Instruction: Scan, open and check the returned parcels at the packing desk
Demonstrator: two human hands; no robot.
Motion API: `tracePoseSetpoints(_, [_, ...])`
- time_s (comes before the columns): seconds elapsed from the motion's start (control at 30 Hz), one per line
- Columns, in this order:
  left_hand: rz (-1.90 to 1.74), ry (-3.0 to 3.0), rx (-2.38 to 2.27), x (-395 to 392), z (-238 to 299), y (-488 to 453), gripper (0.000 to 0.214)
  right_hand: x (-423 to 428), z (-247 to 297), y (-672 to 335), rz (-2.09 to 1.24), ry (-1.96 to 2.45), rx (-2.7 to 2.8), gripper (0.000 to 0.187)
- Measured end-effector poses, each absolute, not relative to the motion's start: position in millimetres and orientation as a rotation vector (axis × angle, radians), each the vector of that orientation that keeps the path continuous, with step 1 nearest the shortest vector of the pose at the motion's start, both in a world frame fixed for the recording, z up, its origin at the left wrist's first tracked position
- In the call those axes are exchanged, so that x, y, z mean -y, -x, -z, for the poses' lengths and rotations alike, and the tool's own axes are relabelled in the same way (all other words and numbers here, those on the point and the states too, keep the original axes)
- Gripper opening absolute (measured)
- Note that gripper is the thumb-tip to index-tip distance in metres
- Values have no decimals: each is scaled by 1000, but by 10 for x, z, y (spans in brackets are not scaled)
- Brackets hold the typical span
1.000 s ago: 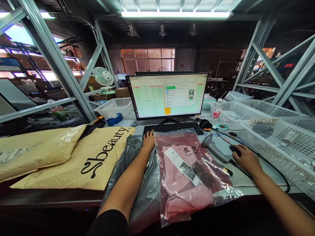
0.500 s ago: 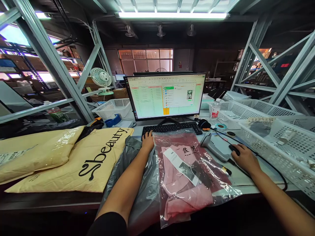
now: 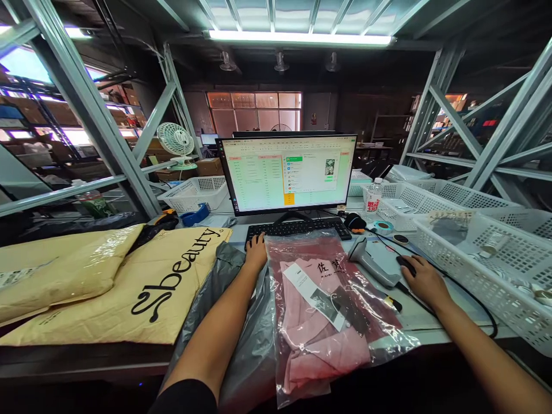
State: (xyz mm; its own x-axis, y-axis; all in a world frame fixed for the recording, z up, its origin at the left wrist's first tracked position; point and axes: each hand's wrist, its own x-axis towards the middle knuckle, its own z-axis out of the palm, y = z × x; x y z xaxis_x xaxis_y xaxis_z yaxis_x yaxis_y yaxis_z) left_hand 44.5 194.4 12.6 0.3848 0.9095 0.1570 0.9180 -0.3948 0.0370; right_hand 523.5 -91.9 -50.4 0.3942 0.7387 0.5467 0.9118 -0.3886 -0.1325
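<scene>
Hands apart: left hand at keyboard edge, right hand over mouse. Bagged pink garment looks soft, slippery; I'd pinch its margin.

Both hands, seen from the head camera: left hand and right hand, bare skin, fingers slim, nails too small to tell. Left forearm bare and narrowing toward the wrist, well behind the left fingers. Further back from those fingers, at the lower frame edge, a black sleeve, matte, plain, with a rounded edge around the arm. Right forearm bare from behind the right fingers to the lower right frame edge.
</scene>
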Motion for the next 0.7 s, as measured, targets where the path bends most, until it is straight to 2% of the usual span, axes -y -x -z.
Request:
tracePoseSetpoints(0.47, [218,2565,1699,-1927,-156,-446,56,875,559,-5290,543,2133,1467,50])
tracePoseSetpoints(0.7, [236,2563,1690,-1924,-151,-445,58,850,591,-5305,528,2106,1454,56])
